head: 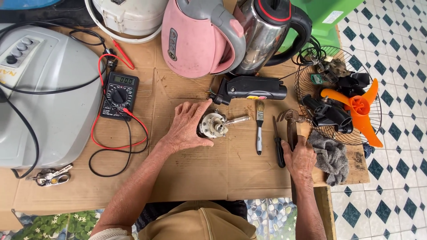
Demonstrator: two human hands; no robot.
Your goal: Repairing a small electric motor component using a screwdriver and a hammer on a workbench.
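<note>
A small silver fan motor with a shaft pointing right lies on cardboard at the table's middle. My left hand cups it from the left and holds it. My right hand rests over the handle of a claw hammer that lies on the cardboard. A black screwdriver lies just left of that hand. Further left sits a small paintbrush.
A black multimeter with red and black leads lies left. A grey appliance housing fills the far left. A pink kettle, a steel kettle, a black part, a fan guard with an orange blade, a grey rag and keys surround the work.
</note>
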